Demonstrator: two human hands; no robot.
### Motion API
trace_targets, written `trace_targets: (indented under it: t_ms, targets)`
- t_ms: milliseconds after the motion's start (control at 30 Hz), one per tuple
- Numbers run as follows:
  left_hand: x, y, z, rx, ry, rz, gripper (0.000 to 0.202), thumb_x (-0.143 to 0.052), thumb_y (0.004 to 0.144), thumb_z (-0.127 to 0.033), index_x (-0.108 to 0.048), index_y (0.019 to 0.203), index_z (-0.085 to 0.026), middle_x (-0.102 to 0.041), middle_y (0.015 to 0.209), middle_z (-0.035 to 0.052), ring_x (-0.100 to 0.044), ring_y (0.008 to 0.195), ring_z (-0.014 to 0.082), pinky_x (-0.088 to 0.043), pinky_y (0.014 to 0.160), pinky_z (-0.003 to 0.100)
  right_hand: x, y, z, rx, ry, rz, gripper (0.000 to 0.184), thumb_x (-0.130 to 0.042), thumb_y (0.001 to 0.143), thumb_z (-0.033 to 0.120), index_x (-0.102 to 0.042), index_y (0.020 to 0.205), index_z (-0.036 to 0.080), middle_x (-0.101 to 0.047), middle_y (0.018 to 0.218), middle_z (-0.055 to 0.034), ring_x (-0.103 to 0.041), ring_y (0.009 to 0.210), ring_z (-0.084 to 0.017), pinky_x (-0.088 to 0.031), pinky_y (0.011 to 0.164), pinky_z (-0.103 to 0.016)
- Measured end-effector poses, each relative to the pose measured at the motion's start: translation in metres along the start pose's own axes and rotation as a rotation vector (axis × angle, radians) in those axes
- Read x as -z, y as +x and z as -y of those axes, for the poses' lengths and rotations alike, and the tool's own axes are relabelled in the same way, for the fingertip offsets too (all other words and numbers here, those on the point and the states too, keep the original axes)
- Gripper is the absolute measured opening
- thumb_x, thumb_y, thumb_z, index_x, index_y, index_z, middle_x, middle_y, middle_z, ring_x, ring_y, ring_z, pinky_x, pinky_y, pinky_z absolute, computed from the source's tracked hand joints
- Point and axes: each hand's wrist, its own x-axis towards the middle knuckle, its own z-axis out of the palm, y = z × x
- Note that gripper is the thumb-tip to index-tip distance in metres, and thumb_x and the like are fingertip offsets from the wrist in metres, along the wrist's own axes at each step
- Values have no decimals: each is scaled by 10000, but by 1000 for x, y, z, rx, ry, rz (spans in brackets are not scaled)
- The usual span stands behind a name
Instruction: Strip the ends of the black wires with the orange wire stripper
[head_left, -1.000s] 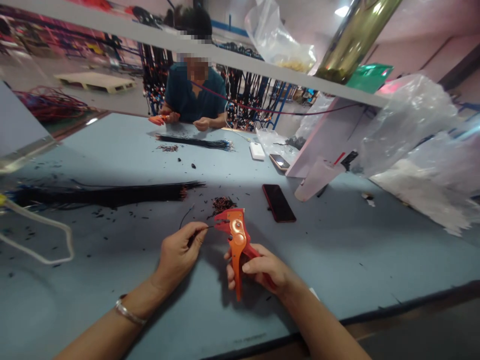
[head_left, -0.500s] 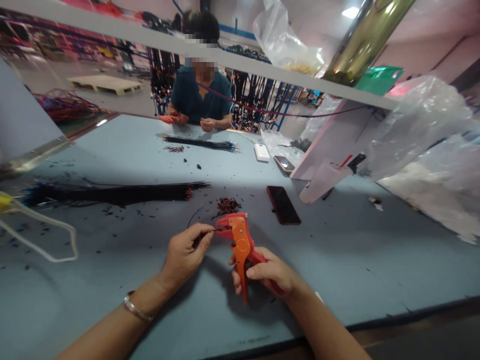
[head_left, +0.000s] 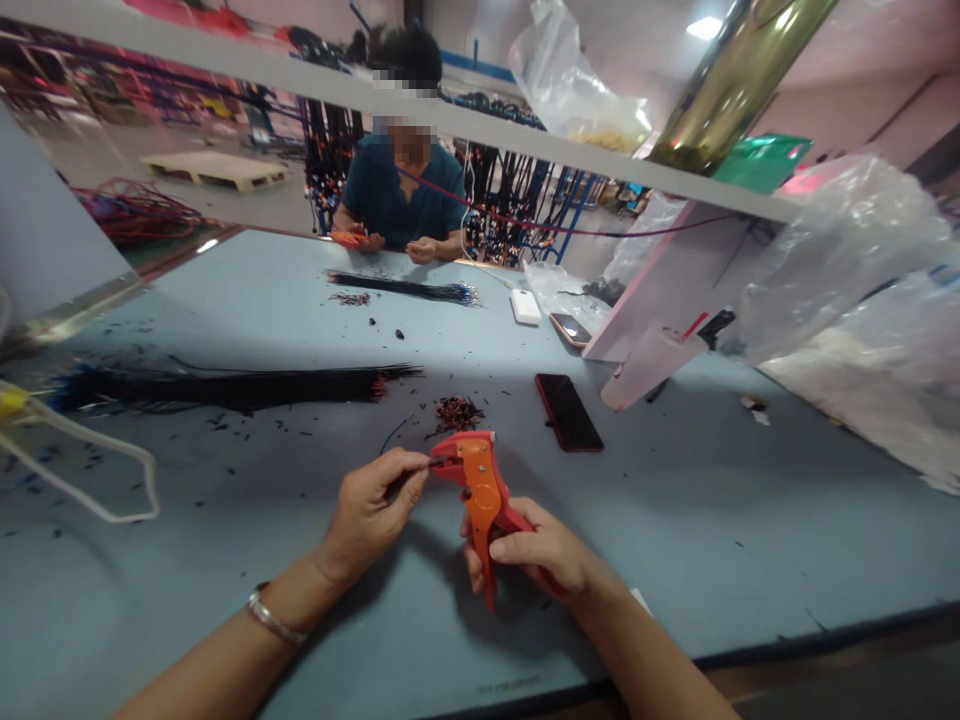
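Note:
My right hand [head_left: 532,548] is wrapped round the handles of an orange and red wire stripper [head_left: 484,490], its jaws pointing left. Between thumb and fingertips, my left hand [head_left: 381,500] pinches a thin dark wire [head_left: 391,432] whose end sits at the stripper's jaws. Part of that wire curves up behind the left hand; the rest is hidden by the fingers. Just past the stripper lies a small heap of dark and coppery offcuts [head_left: 456,412]. A long bundle of black wires [head_left: 247,388] rests to the left, its coppery ends facing the heap.
Across the table [head_left: 675,560] sits a person [head_left: 405,190] holding an orange tool [head_left: 349,239], with another wire bundle [head_left: 405,288] in front. A phone [head_left: 568,411], a plastic cup [head_left: 649,365] and plastic bags [head_left: 862,270] are on the right. A white loop [head_left: 142,480] stands at left.
The stripper's jaws have closed at the wire's end, where they were parted before. Both hands stay in nearly the same place. The person opposite has shifted their hands slightly.

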Motion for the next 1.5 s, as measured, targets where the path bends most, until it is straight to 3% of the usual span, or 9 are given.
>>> trace_targets:
  t_ms: [767,1233,1500]
  targets:
    - [0,0,-3,-69,15,-31,92,-551,862,-128,-632,857,-171,-616,699,-30,-544,600,71,-428,577,153,-1,1,0,12,-34,8,342,-730,703,328,-609,917,91,-636,749,-68,-619,629,-162,-502,557,-269]
    - [1,1,-6,-38,22,-3,110,-532,865,-139,-630,819,-157,-608,677,-28,-528,582,73,-416,560,158,-3,0,2,0,-49,0,363,-744,704,352,-602,923,99,-639,750,-60,-626,647,-157,-509,581,-269]
    - [3,2,-9,-28,7,0,122,-532,868,-144,-644,819,-158,-621,676,-23,-534,579,76,-414,550,159,-8,1,6,15,-108,-24,324,-732,707,362,-595,859,111,-622,701,-36,-594,575,-135,-481,523,-246]
